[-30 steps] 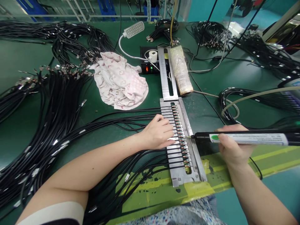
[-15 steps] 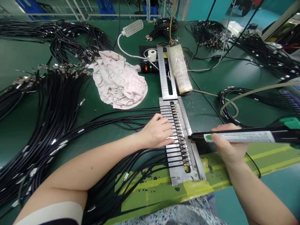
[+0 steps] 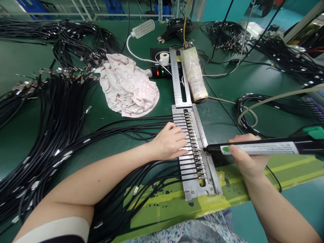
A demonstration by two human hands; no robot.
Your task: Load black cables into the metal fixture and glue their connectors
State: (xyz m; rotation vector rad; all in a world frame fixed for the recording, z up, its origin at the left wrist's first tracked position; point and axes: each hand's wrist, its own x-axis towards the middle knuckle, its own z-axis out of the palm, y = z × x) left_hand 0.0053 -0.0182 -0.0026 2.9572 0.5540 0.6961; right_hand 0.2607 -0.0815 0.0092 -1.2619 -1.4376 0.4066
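My right hand (image 3: 249, 155) is closed round a black dispensing syringe (image 3: 258, 147) with a white label and a green end. The syringe lies almost level, its thin tip pointing left at the metal connectors (image 3: 195, 149) in the row. Those connectors end black cables (image 3: 141, 127) laid side by side across a slotted metal fixture (image 3: 188, 187). My left hand (image 3: 172, 142) rests over the cables at the fixture's left edge, fingers bent and thumb held apart. Its palm side and the cables beneath are hidden.
A crumpled printed cloth (image 3: 130, 86) lies behind my left hand. Beyond the fixture stand a black control box (image 3: 158, 64), a lamp (image 3: 143, 29) and a wrapped block (image 3: 194, 72). Large cable bundles (image 3: 65, 108) cover the left; a coiled cable (image 3: 246, 104) and hose lie right.
Almost nothing differs. Both hands keep their places, and the syringe tip stays by the same part of the connector row.
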